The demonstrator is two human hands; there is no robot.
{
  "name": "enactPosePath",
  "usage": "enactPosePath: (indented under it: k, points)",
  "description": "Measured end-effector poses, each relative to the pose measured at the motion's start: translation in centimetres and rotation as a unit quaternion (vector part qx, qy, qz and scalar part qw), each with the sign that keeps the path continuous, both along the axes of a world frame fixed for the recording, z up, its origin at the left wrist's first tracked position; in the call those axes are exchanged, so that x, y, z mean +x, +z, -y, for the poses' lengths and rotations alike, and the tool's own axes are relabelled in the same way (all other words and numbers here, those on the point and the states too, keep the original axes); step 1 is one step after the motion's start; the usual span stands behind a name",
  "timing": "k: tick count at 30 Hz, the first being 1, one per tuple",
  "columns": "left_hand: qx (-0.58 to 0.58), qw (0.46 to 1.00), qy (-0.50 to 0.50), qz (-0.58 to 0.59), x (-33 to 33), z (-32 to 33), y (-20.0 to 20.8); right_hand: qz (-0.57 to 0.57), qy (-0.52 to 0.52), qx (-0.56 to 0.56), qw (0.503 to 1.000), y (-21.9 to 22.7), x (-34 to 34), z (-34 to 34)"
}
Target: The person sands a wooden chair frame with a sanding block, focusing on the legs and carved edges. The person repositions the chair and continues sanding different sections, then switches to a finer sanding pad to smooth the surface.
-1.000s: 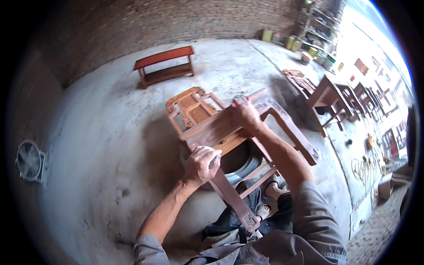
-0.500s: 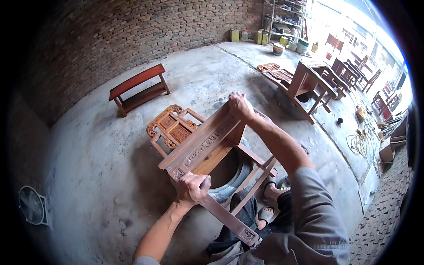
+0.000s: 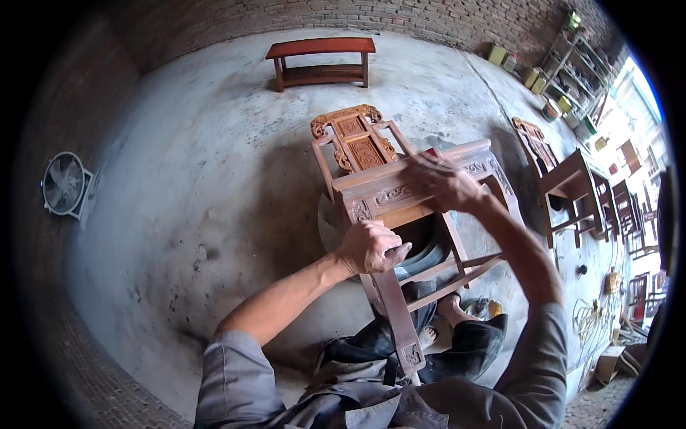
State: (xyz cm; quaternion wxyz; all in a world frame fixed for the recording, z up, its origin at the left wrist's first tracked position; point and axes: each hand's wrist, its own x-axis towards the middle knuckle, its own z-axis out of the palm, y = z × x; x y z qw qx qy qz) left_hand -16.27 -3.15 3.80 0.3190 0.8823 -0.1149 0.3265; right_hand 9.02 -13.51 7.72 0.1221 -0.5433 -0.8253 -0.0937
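A brown wooden chair (image 3: 386, 179) with a carved apron lies tipped back over a dark tyre (image 3: 429, 261), its orange-brown carved backrest (image 3: 366, 151) stretching away from me. My left hand (image 3: 371, 247) is closed around the near chair leg (image 3: 397, 311), close to the apron's corner. On the seat edge, above the carving, is my right hand (image 3: 446, 182), smeared by motion. Its fingers appear pressed down over a small red piece (image 3: 431, 152) that shows only at their far side. What that piece is remains hidden.
A red-topped low bench (image 3: 321, 48) stands by the brick wall (image 3: 400, 16). To the left is a white fan (image 3: 64, 184). More wooden furniture (image 3: 575, 189), a shelf rack (image 3: 572, 68) and coiled cord (image 3: 592, 318) line the right side. My feet rest beside the tyre.
The view has turned to the right-hand tilt, shifting the scene. My right hand has slid along the seat edge from its far end toward the middle. My left hand keeps its grip.
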Motion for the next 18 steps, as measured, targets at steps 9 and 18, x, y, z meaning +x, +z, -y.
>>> enactPosePath:
  k: [9,18]
  points:
    - [0.037,0.999,0.005,0.004,-0.1,-0.4,-1.2,-0.087,0.08,0.004,0.993,0.0,-6.9,-6.1]
    - [0.015,1.0,-0.008,-0.013,-0.4,-0.1,-0.1,-0.057,0.005,0.012,0.998,-2.0,3.1,-0.2]
